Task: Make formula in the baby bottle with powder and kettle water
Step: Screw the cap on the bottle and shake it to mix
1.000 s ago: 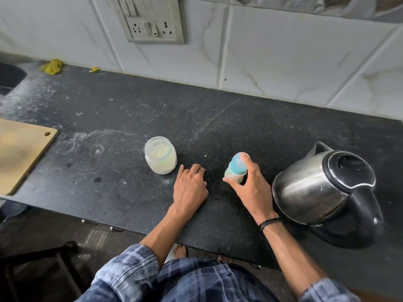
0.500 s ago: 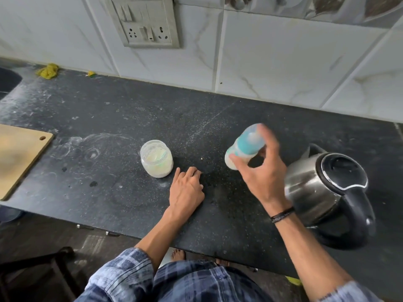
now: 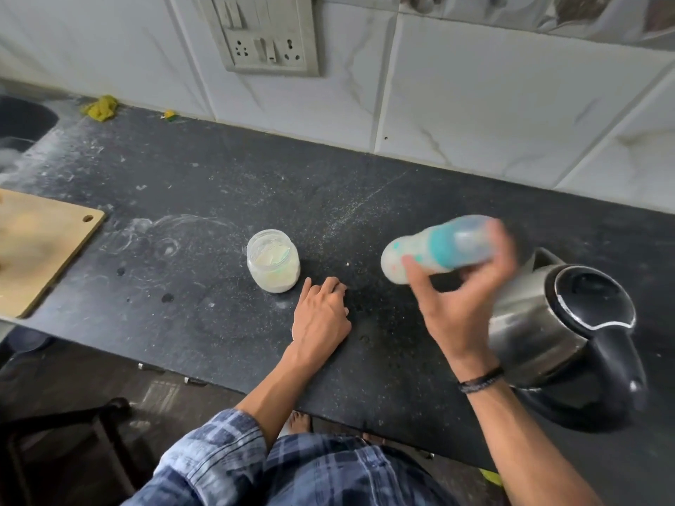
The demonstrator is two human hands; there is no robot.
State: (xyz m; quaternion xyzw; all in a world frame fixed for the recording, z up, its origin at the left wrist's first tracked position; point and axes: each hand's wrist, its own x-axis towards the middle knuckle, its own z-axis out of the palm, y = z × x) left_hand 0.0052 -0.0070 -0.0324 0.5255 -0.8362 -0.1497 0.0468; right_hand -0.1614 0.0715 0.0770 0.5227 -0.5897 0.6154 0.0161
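Dusty black counter (image 3: pixel 255 169): right hand (image 3: pixel 460 308) grips the baby bottle (image 3: pixel 420 250) sideways and blurred, probably a shake to mix. Left hand (image 3: pixel 321 315) rests flat beside it holding nothing, likely just bracing.

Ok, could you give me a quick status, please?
Right hand grips baby bottle, tipped sideways above counter. Left hand rests on counter, holding nothing. Kettle close at right.
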